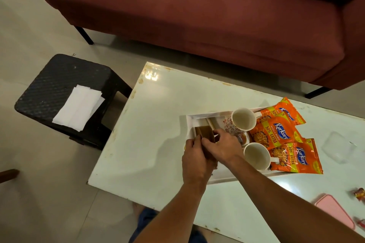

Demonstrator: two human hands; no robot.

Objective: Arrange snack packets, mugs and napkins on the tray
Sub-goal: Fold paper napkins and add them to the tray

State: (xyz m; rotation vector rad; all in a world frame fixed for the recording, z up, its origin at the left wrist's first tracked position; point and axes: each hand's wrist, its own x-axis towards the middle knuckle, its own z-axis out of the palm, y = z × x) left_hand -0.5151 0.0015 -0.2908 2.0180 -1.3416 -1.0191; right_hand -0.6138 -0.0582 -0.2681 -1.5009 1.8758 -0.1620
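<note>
A white tray (190,122) lies on the white table. Two white mugs stand in it, one with a red leaf pattern (242,121) at the back and a plain one (256,156) nearer me. Three orange Kurkure snack packets (276,134) overlap along the tray's right side. At the tray's left end, brown napkins (205,132) lie stacked. My left hand (194,161) and my right hand (222,147) both grip the napkins, fingers curled over their near part. White napkins (80,107) lie on the black stool at the left.
The black woven stool (59,81) stands left of the table (158,104). A maroon sofa (197,16) runs along the far side. A clear plastic lid (339,149), a pink box (333,211) and small sweet wrappers (360,193) lie at the table's right.
</note>
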